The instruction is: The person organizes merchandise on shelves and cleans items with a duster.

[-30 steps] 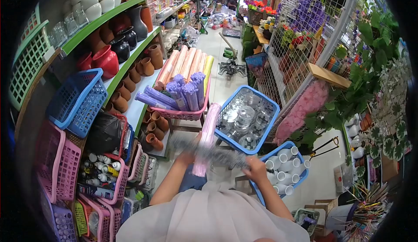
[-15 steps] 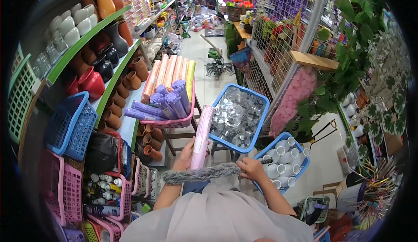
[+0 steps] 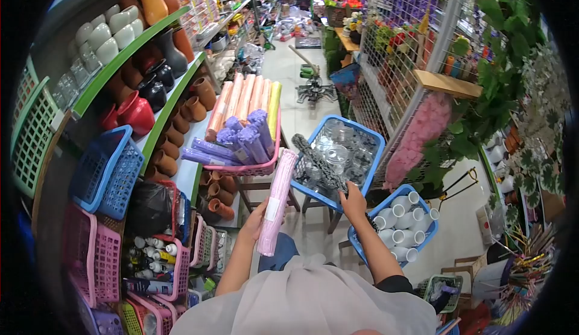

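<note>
My left hand (image 3: 253,221) is closed around the lower part of a long pink wrapped roll (image 3: 280,199) with a pale label, held tilted in front of my body. My right hand (image 3: 352,202) grips one end of a fluffy grey duster (image 3: 318,158). The duster points away and to the left, over a blue basket (image 3: 378,154) of clear containers (image 3: 336,155). Left of that, a pink basket (image 3: 265,169) holds purple bundles (image 3: 244,139) and peach rolls (image 3: 241,97). The pink roll's upper end is close to this basket.
Another blue basket (image 3: 429,233) with white vases (image 3: 410,219) stands by my right forearm. Shelves with clay pots (image 3: 163,144), red vases (image 3: 134,113) and white cups (image 3: 107,51) line the left. A wire rack (image 3: 395,63) with flowers and foliage flanks the aisle floor (image 3: 283,94).
My right hand has swung the duster from across my chest to point forward over the blue basket. The pink roll has moved slightly lower, its lower end now uncovered. The view has shifted slightly.
</note>
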Tool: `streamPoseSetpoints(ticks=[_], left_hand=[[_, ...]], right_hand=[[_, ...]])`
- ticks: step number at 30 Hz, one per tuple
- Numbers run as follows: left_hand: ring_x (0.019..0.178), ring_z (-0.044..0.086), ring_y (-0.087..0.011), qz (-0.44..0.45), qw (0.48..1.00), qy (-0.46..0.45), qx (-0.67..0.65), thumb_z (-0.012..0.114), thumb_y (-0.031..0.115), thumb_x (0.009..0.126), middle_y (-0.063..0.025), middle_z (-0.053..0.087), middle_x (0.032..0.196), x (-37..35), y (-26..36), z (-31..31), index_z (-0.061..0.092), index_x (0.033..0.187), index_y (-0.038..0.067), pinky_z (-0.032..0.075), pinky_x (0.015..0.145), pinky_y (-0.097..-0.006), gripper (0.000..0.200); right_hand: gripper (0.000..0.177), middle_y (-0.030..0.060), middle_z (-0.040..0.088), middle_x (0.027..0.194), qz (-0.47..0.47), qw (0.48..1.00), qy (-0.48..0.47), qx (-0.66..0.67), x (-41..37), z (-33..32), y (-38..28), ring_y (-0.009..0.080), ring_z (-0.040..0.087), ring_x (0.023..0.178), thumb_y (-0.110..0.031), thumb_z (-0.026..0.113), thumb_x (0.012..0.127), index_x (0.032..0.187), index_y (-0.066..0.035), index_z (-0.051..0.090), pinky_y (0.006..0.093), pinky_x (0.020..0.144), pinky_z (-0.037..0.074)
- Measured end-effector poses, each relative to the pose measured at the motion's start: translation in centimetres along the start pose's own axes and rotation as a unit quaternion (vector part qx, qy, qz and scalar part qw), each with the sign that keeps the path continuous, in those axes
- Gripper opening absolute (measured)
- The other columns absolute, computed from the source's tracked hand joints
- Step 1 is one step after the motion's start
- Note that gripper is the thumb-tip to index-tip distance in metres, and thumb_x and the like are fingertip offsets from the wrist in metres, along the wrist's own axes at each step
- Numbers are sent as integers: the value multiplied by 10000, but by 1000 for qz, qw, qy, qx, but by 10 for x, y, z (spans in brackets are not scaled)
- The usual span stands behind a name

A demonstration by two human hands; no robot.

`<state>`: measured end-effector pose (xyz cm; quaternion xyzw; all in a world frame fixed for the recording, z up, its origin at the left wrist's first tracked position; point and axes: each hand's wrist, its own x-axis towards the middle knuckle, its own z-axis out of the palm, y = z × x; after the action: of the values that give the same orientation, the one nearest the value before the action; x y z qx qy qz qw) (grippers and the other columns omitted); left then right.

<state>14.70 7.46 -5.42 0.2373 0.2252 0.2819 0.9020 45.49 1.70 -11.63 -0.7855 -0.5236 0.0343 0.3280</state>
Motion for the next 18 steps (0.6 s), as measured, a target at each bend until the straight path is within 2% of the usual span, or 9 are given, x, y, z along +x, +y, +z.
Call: streamPoseSetpoints(ticks=[2, 7, 9, 10, 11, 13, 14, 15, 18], left_hand=[[884, 608, -221, 1, 1000, 13, -11, 429, 437, 959, -138, 588, 1068, -8, -1, -20, 457, 1266, -12, 533, 738, -354, 545], [880, 619, -218, 29, 998, 48, -17, 436, 428, 961, -127, 593, 1066, -36, 3, -18, 457, 1265, -14, 544, 724, -350, 537], [849, 631, -206, 72, 991, 99, 53, 473, 415, 951, -127, 594, 1081, -47, 5, -15, 454, 1274, 5, 549, 707, -339, 523], [826, 639, -189, 64, 990, 118, 53, 534, 396, 928, -119, 594, 1088, -50, 5, -15, 425, 1305, 30, 551, 695, -325, 537], [873, 626, -164, 102, 977, 147, 120, 562, 353, 922, -108, 580, 1126, -57, 2, -13, 359, 1367, 44, 539, 736, -306, 579], [1014, 553, -113, 101, 956, 176, 210, 587, 274, 913, -62, 537, 1231, -69, 5, -9, 287, 1444, 79, 453, 864, -251, 640], [1048, 525, -100, 102, 945, 206, 231, 615, 254, 893, -50, 511, 1258, -74, 6, -2, 291, 1442, 53, 408, 913, -239, 668], [1081, 509, -104, 130, 937, 210, 247, 615, 231, 896, -43, 505, 1264, -78, 6, 1, 269, 1449, 49, 396, 929, -240, 677], [1134, 491, -114, 196, 922, 222, 251, 600, 211, 905, -57, 502, 1283, -95, 6, -3, 285, 1434, 46, 392, 950, -255, 638]], right_hand=[[408, 134, 577, 998, -11, 998, -22, -57, 4, 13, 0, 334, 549, 982, -231, 672, 777, 1140, -92, 545, 469, 799, 436], [397, 139, 530, 1115, 10, 994, -76, -84, 1, 10, -21, 339, 504, 1075, -189, 668, 775, 1141, -94, 547, 487, 828, 415], [409, 131, 514, 1161, -49, 996, 64, -34, 0, 5, -38, 342, 482, 1113, -184, 665, 773, 1149, -90, 535, 487, 853, 400], [321, 129, 541, 1125, -86, 991, 100, -37, 0, -1, -52, 300, 539, 1049, -141, 647, 796, 1098, -68, 563, 423, 807, 439], [321, 129, 541, 1125, -100, 990, 95, -26, 2, 2, -60, 300, 539, 1049, -141, 647, 796, 1098, -68, 563, 423, 807, 439], [192, 122, 598, 959, -48, 953, -61, 293, 1, 10, -79, 230, 605, 854, -94, 634, 815, 996, -38, 607, 328, 698, 466], [82, 81, 610, 790, -43, 936, -90, 337, -3, 15, -93, 148, 587, 692, -76, 624, 838, 898, -21, 626, 253, 615, 454], [92, 39, 619, 762, 19, 892, -176, 416, -12, 23, -104, 106, 560, 678, -119, 637, 850, 885, -33, 632, 253, 617, 448], [185, 38, 631, 876, -58, 811, -386, 436, -39, 35, -147, 101, 568, 795, -190, 654, 860, 972, -45, 631, 265, 683, 453]])
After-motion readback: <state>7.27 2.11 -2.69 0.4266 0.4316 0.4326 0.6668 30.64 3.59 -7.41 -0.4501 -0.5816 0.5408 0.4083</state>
